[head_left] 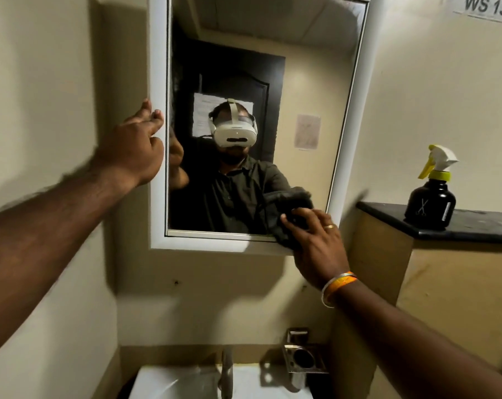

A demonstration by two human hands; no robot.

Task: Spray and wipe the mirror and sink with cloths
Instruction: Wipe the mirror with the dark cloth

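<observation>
A white-framed mirror (342, 116) hangs on the wall in front of me. My left hand (134, 148) grips its left frame edge, fingers curled round it. My right hand (316, 240) presses a dark cloth (284, 234) against the glass at the mirror's lower right corner, fingers spread over the cloth. A black spray bottle (431, 203) with a yellow and white trigger stands on a dark ledge to the right, apart from both hands. The white sink (186, 381) is below, at the bottom edge of the view.
A metal tap (226, 375) rises from the sink's back rim. A metal holder (304, 358) is fixed to the wall right of the tap. The dark ledge (474, 228) tops a tan panel. A paper label reading WS 13 (486, 7) is on the wall.
</observation>
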